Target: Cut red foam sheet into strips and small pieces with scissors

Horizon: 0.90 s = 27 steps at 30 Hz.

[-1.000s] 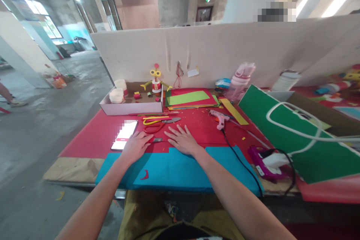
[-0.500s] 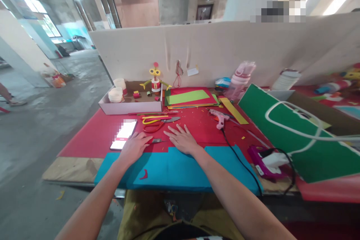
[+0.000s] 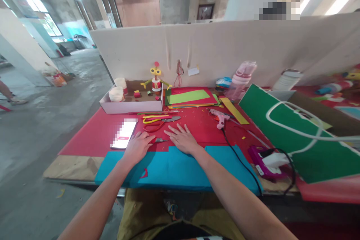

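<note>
Palm down on the table, my left hand (image 3: 137, 146) has its fingers stretched out, the tips at the red handle of a craft knife (image 3: 159, 140). Part of that handle is hidden by the fingers. My right hand (image 3: 182, 138) lies flat with fingers spread, on red paper and the edge of a blue sheet (image 3: 180, 172); it holds nothing. A lit phone (image 3: 125, 135) lies left of my left hand. Beyond both hands are red-handled scissors (image 3: 153, 125) and a yellow-handled pair (image 3: 170, 119). A small red scrap (image 3: 144, 173) rests on the blue sheet.
At the back stand an open box (image 3: 132, 107) with paper cups (image 3: 116, 93), and a yellow-eyed figure (image 3: 156, 82). Coloured sheets (image 3: 188, 97) are stacked beside it. To the right are a pink glue gun (image 3: 221, 117), its black cord, a purple power strip (image 3: 263, 163) and a green board (image 3: 295, 138).
My left hand has shifted very slightly to the right by the craft knife. My right hand stays in place, and the camera view has moved a little.
</note>
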Each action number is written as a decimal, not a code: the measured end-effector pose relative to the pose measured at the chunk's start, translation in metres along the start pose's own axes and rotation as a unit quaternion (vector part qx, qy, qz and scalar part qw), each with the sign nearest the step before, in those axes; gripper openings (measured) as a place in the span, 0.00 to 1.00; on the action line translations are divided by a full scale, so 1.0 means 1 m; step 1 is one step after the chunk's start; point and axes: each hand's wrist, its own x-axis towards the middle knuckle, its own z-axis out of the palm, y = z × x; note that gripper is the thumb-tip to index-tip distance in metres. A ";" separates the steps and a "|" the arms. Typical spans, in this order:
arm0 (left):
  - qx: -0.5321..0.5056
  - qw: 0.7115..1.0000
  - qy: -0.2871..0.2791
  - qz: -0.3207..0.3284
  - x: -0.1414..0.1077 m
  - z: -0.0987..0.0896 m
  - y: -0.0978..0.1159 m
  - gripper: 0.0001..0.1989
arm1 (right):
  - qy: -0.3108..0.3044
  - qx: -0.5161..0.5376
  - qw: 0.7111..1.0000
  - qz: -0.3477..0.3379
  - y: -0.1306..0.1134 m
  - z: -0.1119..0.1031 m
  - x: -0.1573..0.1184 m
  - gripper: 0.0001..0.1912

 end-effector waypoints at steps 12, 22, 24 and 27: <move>-0.036 0.999 0.001 0.018 0.017 -0.004 -0.015 0.19 | 0.025 0.036 0.999 0.007 0.015 -0.017 0.016 0.28; -0.049 0.997 0.014 0.051 0.027 0.003 -0.019 0.19 | 0.003 -0.006 0.999 -0.033 0.044 -0.018 -0.019 0.25; -0.050 0.998 0.013 0.048 0.027 0.003 -0.017 0.19 | 0.001 -0.008 0.999 -0.033 0.044 -0.017 -0.017 0.25; -0.054 0.997 0.015 0.046 0.025 0.003 -0.017 0.19 | 0.003 -0.011 0.999 -0.036 0.044 -0.017 -0.015 0.25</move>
